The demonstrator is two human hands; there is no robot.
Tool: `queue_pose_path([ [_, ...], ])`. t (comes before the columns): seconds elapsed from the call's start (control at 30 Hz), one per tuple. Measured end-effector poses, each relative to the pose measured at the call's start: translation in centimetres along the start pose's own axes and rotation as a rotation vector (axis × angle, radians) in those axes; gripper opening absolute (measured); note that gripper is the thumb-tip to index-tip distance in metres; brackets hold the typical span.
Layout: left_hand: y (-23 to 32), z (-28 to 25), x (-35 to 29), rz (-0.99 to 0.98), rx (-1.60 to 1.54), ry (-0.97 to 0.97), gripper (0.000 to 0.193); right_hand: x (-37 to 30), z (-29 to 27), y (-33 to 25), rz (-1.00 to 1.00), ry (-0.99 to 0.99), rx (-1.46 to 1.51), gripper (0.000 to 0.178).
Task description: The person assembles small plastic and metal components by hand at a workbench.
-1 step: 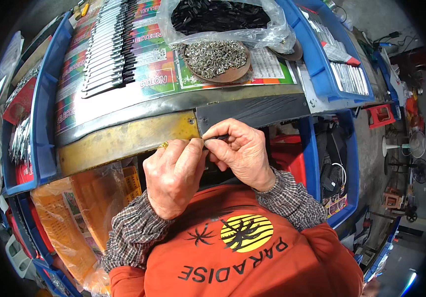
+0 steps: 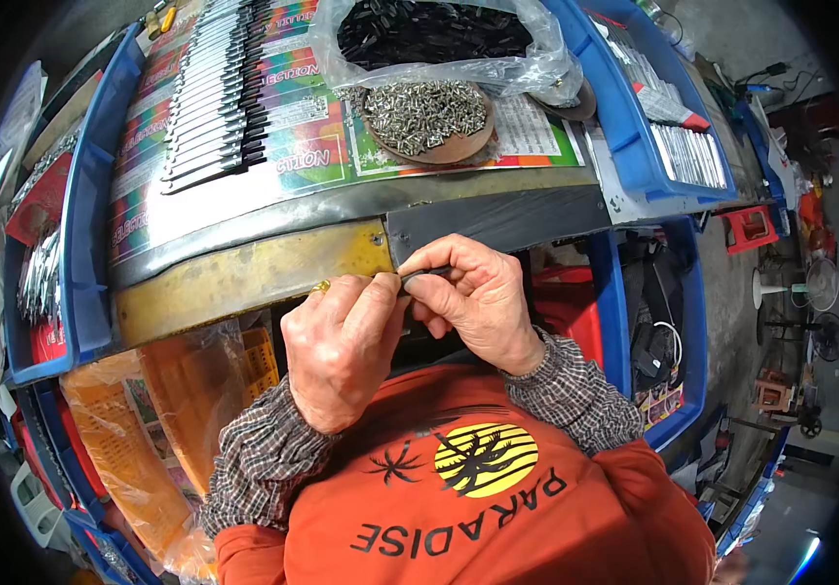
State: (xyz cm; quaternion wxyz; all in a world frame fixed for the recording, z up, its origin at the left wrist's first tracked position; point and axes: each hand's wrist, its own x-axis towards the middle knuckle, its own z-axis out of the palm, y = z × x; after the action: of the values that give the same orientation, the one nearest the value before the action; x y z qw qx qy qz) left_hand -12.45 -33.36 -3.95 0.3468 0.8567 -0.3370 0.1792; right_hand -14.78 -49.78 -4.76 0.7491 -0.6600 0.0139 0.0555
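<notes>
At the far left, a blue bin (image 2: 88, 210) holds shiny metal pieces. On the bench beside it, slim silver pieces with dark ends (image 2: 207, 107) lie in a close row.

The left forearm, in a checked sleeve (image 2: 268, 453), slants up and to the right from the lower edge. The left hand (image 2: 337, 351) is turned back upward, its knuckles bent and a gold-coloured ring (image 2: 320, 286) on one finger. Its fingers are bunched, with the forefinger reaching to the right hand's fingertips; its thumb is mostly hidden, so I cannot tell what it pinches.

Where the hands meet, just in front of the bench edge (image 2: 264, 278), is a small black piece (image 2: 439, 271). Above it on the bench are a dish (image 2: 429, 156) of tiny metal bits and a clear bag (image 2: 546, 58) of black pieces.

The right hand (image 2: 478, 307) angles up and to the left, wrist bent, pinching the black piece between thumb and forefinger; the other fingers curl beneath. Farther right, another blue bin (image 2: 634, 161) holds silver pieces.
</notes>
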Motion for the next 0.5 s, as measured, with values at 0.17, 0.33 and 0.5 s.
queue_pose_path([
  [0.17,-0.32,-0.27,0.33,-0.031,-0.098,-0.012,0.024,0.18,-0.62,0.12,0.021,-0.056,0.12,0.013],
  [0.33,-0.33,-0.12,0.28,-0.042,-0.086,-0.021,0.023,0.29,-0.6,-0.26,0.035,-0.071,0.073,0.013],
  [0.5,-0.22,0.19,0.02,0.003,-0.034,-0.011,0.024,0.1,-0.25,-0.51,0.045,-0.03,-0.041,0.01],
])
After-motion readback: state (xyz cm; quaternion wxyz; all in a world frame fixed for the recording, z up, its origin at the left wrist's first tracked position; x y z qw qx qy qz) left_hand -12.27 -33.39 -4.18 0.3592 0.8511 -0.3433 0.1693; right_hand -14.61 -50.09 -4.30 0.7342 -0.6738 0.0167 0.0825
